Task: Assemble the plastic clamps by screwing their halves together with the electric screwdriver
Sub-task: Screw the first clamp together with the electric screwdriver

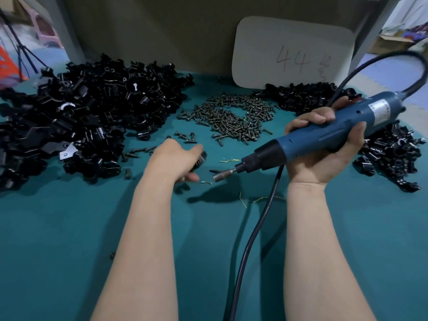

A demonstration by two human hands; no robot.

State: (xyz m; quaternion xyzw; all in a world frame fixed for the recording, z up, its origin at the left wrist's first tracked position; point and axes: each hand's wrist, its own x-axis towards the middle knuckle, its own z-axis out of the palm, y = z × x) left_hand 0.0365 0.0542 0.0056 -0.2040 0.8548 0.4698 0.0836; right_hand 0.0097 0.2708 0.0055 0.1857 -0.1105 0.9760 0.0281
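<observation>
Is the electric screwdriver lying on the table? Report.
No, the right hand grips the electric screwdriver above the table, its bit pointing toward the clamp part that the left hand holds.

Hands over a teal table (69, 228)
The right hand (324, 156) grips a blue cylindrical electric screwdriver (328, 132), bit pointing left; the left hand (177, 159) holds a small blurred black part (201, 159). A pile of dark metal screws (231, 117) lies far-centre, between heaps of black plastic clamp halves (88, 117).
</observation>
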